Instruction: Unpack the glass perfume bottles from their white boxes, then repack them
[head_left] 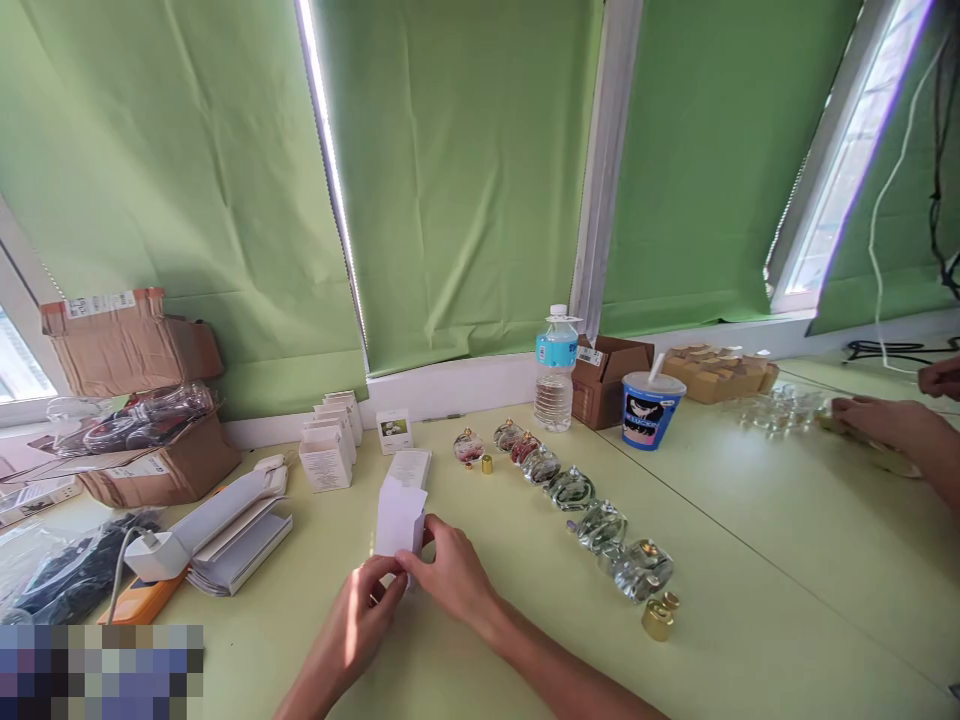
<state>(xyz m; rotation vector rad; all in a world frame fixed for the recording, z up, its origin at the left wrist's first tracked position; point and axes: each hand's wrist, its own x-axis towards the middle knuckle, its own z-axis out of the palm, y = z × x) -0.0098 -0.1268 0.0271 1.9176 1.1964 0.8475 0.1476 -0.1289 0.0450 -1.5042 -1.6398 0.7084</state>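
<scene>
In front of me, a small white paper carton [400, 515] is held between both hands, one end towards me. My left hand [364, 615] is closed with thumb and fingertips pinching its near end. My right hand [454, 572] grips the near right side, thumb beside the left fingers. Just beyond lies another white carton [411, 465] with print. An upright white box with a picture [394, 431] stands behind that. To the right, several clear glass perfume bottles [571, 488] lie in a slanting row, with gold caps [658, 618] at the near end.
Several white cartons [326, 458] stand at the back left. Left are an open cardboard box [157, 460], a white charger [157, 555] and folded cartons [240, 545]. A water bottle [555, 385] and a blue cup [651, 412] stand behind. A co-worker's hands [892, 425] handle glassware at right.
</scene>
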